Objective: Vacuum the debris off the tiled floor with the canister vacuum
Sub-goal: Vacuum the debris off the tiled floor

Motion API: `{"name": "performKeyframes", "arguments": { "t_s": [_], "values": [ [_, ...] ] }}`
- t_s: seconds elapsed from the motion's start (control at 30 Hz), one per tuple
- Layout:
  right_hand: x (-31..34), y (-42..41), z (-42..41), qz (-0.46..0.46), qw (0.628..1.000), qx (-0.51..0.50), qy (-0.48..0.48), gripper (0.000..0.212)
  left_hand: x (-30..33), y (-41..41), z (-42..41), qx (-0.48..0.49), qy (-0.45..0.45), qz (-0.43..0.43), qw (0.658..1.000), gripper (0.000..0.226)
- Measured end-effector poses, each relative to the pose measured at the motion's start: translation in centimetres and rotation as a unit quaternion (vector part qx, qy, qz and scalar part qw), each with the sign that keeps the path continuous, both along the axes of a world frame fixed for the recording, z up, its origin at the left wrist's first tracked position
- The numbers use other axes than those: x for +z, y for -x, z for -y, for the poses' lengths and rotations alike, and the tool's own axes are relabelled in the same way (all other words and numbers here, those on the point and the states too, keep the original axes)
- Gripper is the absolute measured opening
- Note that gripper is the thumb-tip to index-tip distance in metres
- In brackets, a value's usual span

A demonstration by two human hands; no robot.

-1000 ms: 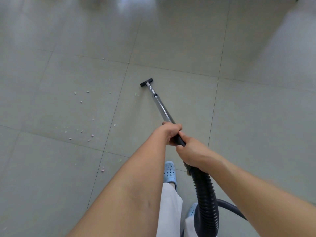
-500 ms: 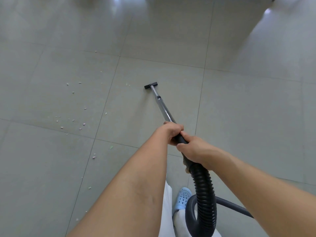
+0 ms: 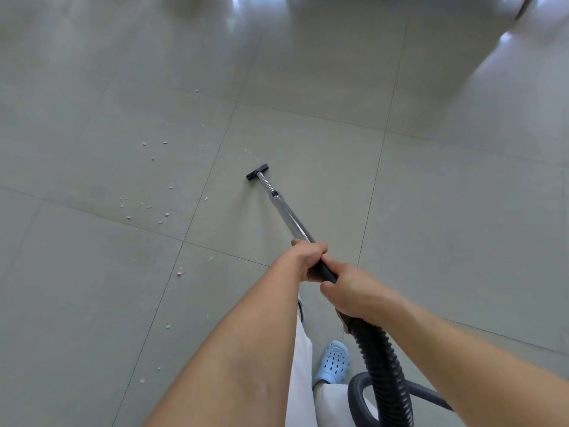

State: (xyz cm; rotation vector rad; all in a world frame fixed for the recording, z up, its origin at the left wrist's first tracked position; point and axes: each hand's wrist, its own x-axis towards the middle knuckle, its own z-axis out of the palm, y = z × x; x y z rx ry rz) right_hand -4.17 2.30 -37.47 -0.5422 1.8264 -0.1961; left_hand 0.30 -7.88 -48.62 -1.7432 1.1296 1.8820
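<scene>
A chrome vacuum wand (image 3: 286,212) runs from my hands out to a small black floor nozzle (image 3: 257,171) resting on the grey tiled floor (image 3: 446,211). My left hand (image 3: 308,257) grips the black handle at the front. Just behind it my right hand (image 3: 348,291) grips the same handle, where the black ribbed hose (image 3: 381,362) begins and loops back at the lower right. Small pale debris bits (image 3: 147,208) lie scattered left of the nozzle, and more debris (image 3: 180,272) lies nearer me. The canister is out of view.
My blue perforated clog (image 3: 334,362) and white trouser leg (image 3: 300,380) stand below my arms, beside the hose loop. Bright window glare (image 3: 511,38) reflects off the tiles at the upper right. Open floor stretches right of the wand.
The nozzle has slid back toward me and away from the green bit near the grout line. I have stepped, so the view and my foot have shifted. Both hands keep their grip.
</scene>
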Motion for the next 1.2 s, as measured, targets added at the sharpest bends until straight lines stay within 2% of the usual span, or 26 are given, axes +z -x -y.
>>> {"name": "performKeyframes", "arguments": {
  "t_s": [0.07, 0.17, 0.7, 1.03, 1.13, 1.2],
  "values": [
    [-1.1, -0.4, 1.3, -0.033, 0.999, 0.041, 0.009, 0.069, -0.5, -0.2, 1.4, -0.002, 0.002, 0.006, 1.000, 0.037],
    [-2.2, -0.3, 3.5, -0.040, 0.998, 0.051, 0.021, 0.068, -0.9, 0.1, 4.0, -0.008, 0.001, 0.017, 1.000, 0.030],
    [-7.2, 6.4, 23.1, -0.071, 0.994, 0.069, 0.052, 0.067, -4.8, 7.2, 24.3, -0.013, 0.038, 0.005, 0.999, 0.028],
    [-8.9, 10.2, 34.3, -0.080, 0.993, 0.066, 0.053, 0.060, -5.8, 11.3, 35.1, -0.021, 0.080, -0.007, 0.997, 0.044],
    [-9.1, 10.8, 36.4, -0.041, 0.998, 0.013, 0.046, 0.062, -4.9, 11.9, 36.8, -0.055, 0.102, -0.002, 0.993, 0.034],
    [-9.0, 10.8, 36.9, -0.002, 0.999, -0.030, 0.042, 0.066, -4.0, 11.9, 37.1, -0.076, 0.097, 0.003, 0.992, 0.015]
  ]
}}
